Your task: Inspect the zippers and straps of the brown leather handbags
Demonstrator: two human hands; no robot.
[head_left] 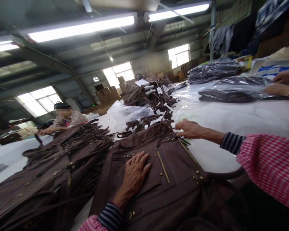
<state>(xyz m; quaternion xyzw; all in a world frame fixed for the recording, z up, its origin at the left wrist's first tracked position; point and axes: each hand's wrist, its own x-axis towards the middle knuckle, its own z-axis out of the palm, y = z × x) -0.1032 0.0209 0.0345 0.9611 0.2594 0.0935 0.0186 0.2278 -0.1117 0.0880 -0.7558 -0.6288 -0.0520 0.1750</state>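
Observation:
A dark brown handbag (144, 179) with brass zips and buckles lies in front of me. My left hand (136, 173) rests flat on its front, fingers stretched out below a small buckle. At the bag's far right corner, my right hand (189, 128) has its fingers curled together beside a strap buckle (170, 136). A small white bit shows at those fingertips; what they pinch is too small to make out. Thin cords (159, 134) run over the bag's top edge. One handle (225, 175) sticks out to the right, beneath my right sleeve.
Stacked brown bags (50, 166) fill the left side. Beyond my bag are a pile of tagged straps and bags (146, 96) and clear plastic (127, 114). Plastic-wrapped bags (233, 91) lie at right, with another person's hands (279, 88) on them. A co-worker (71, 118) is at far left.

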